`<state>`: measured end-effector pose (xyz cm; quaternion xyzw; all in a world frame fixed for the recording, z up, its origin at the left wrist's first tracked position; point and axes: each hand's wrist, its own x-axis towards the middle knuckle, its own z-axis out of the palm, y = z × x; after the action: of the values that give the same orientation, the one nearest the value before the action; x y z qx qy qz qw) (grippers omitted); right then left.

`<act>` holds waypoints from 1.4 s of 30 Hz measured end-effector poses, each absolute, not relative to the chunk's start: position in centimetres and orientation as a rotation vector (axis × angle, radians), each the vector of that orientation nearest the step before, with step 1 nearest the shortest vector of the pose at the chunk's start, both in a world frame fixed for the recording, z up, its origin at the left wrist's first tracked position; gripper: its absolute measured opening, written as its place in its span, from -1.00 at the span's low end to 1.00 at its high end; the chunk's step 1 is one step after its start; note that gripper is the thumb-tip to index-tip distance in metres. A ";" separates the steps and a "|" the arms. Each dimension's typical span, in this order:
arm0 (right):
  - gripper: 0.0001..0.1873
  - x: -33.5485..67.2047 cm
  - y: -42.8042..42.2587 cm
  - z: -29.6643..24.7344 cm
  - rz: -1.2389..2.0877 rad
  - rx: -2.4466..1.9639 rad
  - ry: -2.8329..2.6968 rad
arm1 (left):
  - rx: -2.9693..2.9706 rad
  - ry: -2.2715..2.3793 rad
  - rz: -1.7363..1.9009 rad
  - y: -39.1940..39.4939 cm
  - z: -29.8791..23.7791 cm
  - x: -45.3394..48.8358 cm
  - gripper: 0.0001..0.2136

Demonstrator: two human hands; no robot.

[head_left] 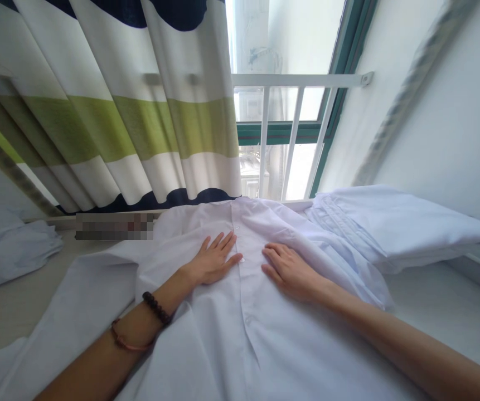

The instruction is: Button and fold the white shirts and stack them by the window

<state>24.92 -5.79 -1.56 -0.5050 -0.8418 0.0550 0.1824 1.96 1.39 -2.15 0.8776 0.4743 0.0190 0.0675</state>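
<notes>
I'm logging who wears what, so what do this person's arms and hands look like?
Both forearms are bare: no sleeves, no gloves. The wrist of the left hand carries a dark round-bead bracelet and a thinner reddish-brown cord bracelet. The right hand wears nothing; no rings show.

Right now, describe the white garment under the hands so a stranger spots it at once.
Start at the barred window with the green-striped curtain; just below lies the white button-front shirt. Unlike the folded white cloth to its right, it lies spread flat, left hand and right hand pressing beside its buttons.
</notes>
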 end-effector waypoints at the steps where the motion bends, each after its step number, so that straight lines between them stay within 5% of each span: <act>1: -0.60 25.2 -5.3 -1.6 0.154 -1.433 -2.390 | 2.672 1.387 0.122 1.5 -1.6 1.9 -0.40; 6: -0.57 26.1 -0.7 2.9 0.004 -1.526 -2.270 | 2.730 1.726 0.753 5.9 2.5 0.4 -0.60; 11: -0.49 28.0 7.3 6.3 -0.006 -2.110 -2.142 | 2.548 2.160 0.393 11.4 3.7 -2.5 -0.62; 15: -0.66 29.4 10.3 4.4 0.062 -2.236 -2.130 | 2.634 2.061 0.418 12.1 3.1 -4.2 -0.73; 27: -0.60 30.6 13.8 6.4 -0.222 -2.228 -1.790 | 2.632 2.137 0.555 14.1 5.3 -2.9 -0.66; 32: -0.44 26.8 8.2 3.2 -0.243 -1.933 -2.043 | 2.714 2.024 0.464 10.6 4.1 0.1 -0.66; 36: -0.23 24.8 0.9 -1.1 0.014 -1.754 -2.378 | 2.735 1.730 0.104 4.7 0.6 0.9 -0.63; 42: -0.12 25.7 0.2 -3.0 0.346 -1.779 -2.443 | 2.484 1.653 -0.127 1.6 -2.5 0.7 -0.26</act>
<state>25.74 0.23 -3.00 -0.5841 -0.8021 0.1137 0.0497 0.74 1.56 -2.45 0.8292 0.5519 -0.0422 0.0776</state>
